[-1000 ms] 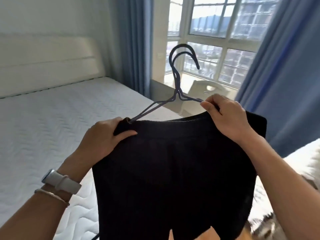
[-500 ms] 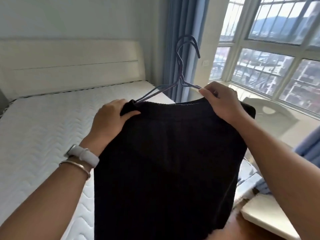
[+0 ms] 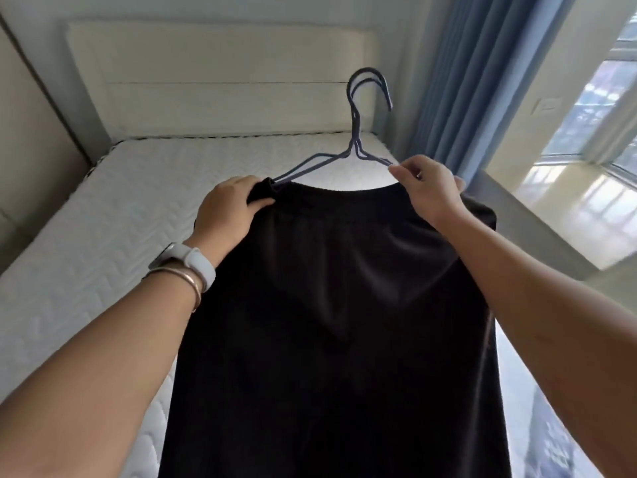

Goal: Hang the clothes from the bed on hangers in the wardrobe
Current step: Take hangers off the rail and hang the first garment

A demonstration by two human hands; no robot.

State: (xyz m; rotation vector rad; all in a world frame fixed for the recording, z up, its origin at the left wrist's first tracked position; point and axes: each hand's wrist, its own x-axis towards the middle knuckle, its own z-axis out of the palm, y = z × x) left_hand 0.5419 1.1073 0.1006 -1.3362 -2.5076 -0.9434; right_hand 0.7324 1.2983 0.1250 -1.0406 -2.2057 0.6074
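Observation:
A black garment (image 3: 337, 322) hangs in front of me over the bed, its top edge on two blue-grey wire hangers (image 3: 355, 146) held together, hooks pointing up. My left hand (image 3: 229, 212) grips the garment's left top corner where the hanger arm enters the cloth. My right hand (image 3: 429, 191) pinches the right top edge together with the right hanger arm. The lower part of the hangers is hidden inside the cloth. The wardrobe is not in view.
The bed's white quilted mattress (image 3: 103, 236) lies below and to the left, with a cream headboard (image 3: 220, 77) behind. Blue curtains (image 3: 465, 81) hang at the right, beside a window (image 3: 617, 108) and its sill. A beige panel (image 3: 31, 132) stands at far left.
My view has swung left, from the window toward the headboard. The garment and hangers stayed between my hands, both grips unchanged.

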